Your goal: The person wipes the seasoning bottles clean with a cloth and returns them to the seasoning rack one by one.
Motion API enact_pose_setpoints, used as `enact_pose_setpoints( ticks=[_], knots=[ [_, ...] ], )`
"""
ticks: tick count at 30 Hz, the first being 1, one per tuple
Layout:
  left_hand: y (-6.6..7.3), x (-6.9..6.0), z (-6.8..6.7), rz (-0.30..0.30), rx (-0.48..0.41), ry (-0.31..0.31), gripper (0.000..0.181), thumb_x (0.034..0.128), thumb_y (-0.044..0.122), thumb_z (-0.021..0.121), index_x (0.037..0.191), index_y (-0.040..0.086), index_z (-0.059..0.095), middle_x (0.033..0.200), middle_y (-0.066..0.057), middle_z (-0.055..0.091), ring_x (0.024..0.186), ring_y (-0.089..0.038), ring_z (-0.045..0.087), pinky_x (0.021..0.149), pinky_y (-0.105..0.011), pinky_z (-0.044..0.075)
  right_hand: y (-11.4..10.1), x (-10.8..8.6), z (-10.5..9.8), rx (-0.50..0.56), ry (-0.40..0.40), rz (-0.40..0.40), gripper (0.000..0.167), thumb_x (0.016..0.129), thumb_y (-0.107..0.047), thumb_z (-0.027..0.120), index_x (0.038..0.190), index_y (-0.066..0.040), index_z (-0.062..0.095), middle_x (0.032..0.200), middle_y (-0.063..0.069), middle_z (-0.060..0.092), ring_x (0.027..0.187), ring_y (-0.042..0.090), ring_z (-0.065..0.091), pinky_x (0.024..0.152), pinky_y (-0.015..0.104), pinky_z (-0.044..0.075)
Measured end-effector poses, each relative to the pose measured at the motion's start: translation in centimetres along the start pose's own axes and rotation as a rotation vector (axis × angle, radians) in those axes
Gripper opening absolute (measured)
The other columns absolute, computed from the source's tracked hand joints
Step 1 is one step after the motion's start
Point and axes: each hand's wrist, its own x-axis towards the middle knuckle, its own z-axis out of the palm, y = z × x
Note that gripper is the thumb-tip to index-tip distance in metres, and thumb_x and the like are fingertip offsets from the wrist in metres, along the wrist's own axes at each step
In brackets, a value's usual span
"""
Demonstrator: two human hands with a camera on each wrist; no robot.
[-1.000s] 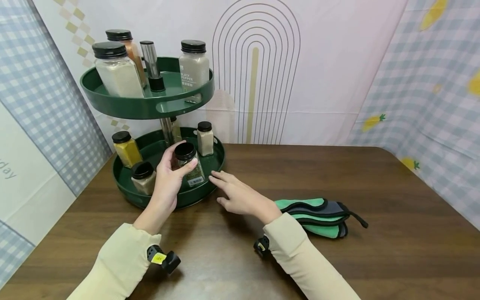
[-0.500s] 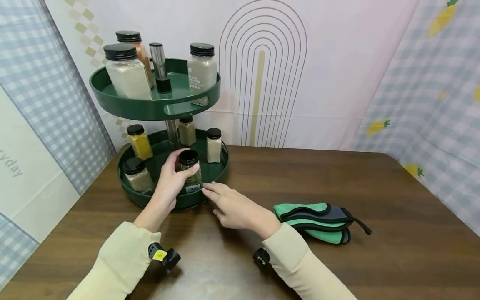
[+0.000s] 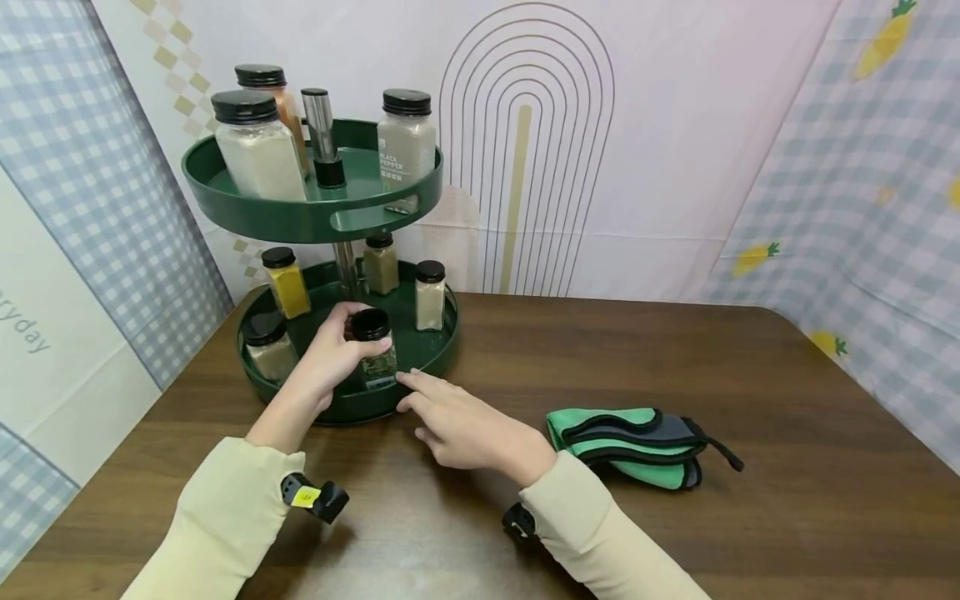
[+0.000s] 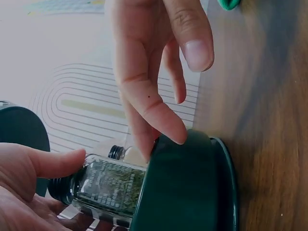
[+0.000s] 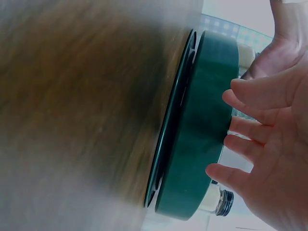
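Observation:
My left hand [image 3: 321,357] holds a clear glass jar [image 3: 380,367] with a black lid, thumb on the near side. It stands inside the front rim of the green lower tray [image 3: 360,408]. Green dried herbs show through the printed jar [image 4: 110,185] in the left wrist view. My right hand [image 3: 472,429] rests its fingertips on that tray's front rim, beside the jar, fingers extended and loosely bent. In the right wrist view, the fingers [image 5: 250,129] lie along the upper edge of the green tray wall [image 5: 199,130].
The lower tray also bears a yellow spice jar [image 3: 287,287], a beige jar [image 3: 270,357], a brownish jar [image 3: 381,268] and a pale jar [image 3: 430,300]. Above, the upper tray [image 3: 300,221] carries larger jars, including black pepper [image 3: 401,154]. A green-grey folded pouch [image 3: 630,446] lies right.
The lower tray has turned clockwise seen from above; its front jars moved left and its back jars right. Both hands shifted left with it. The upper tray's jars kept their places.

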Motion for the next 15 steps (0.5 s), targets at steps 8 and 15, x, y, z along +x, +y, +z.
enact_pose_setpoints(
  ticks=[8, 15],
  knots=[
    [0.4, 0.1, -0.4, -0.012, 0.126, -0.088, 0.053, 0.0905, 0.01, 0.057, 0.132, -0.004, 0.027, 0.133, -0.025, 0.035, 0.12, -0.037, 0.037, 0.103, -0.054, 0.03, -0.1, 0.1, -0.2, -0.003, -0.009, 0.005, 0.029, 0.096, -0.015, 0.05, 0.125, -0.009, 0.05, 0.153, 0.009, 0.024, 0.142, 0.022, 0.019, 0.108, 0.044, 0.031],
    [1.2, -0.5, -1.1, -0.037, 0.272, -0.201, 0.056, 0.0909, 0.015, 0.054, 0.133, -0.005, 0.022, 0.13, -0.027, 0.037, 0.114, -0.036, 0.042, 0.095, -0.05, 0.037, 0.3, 0.1, -0.3, 0.084, -0.025, -0.009, 0.034, 0.097, -0.015, 0.048, 0.13, -0.009, 0.046, 0.154, 0.008, 0.021, 0.143, 0.021, 0.016, 0.113, 0.037, 0.024]
  ],
)
